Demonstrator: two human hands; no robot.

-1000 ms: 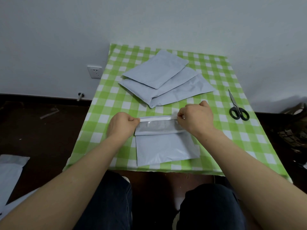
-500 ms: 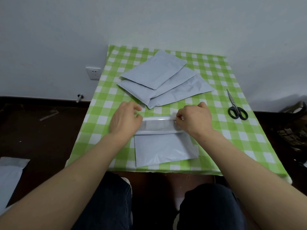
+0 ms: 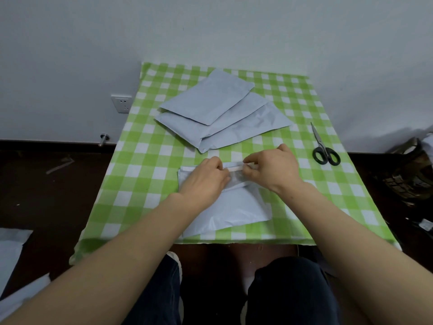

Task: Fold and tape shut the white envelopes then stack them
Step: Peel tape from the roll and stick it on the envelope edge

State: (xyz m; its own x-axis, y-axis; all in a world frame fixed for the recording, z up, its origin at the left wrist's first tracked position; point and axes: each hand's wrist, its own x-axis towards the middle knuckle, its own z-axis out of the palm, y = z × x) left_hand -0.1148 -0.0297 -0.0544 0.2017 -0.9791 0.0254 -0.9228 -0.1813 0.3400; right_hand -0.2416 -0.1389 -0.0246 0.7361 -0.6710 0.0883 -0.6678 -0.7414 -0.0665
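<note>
The white plastic envelope [image 3: 234, 212] lies on the green-and-white checked tablecloth [image 3: 145, 174] with its lower edge close to the table's front edge. Bare cloth stretches wide on its left. On its right there is a narrower gap before the black-handled scissors [image 3: 324, 148], which lie near the right edge. Only a thin band of cloth separates the hands from the fanned pile of white envelopes [image 3: 222, 113] at the back.

There are four envelopes on the table: three overlapping in that pile and one being worked on. There is one pair of scissors.

The near envelope's flap is open, shiny and greyish inside, with a narrow white strip [image 3: 236, 168] along its top edge. The right hand [image 3: 274, 170] pinches this strip. The left hand [image 3: 203, 181] covers the flap's left part, fingertips at the strip; I cannot tell whether it pinches or presses.
</note>
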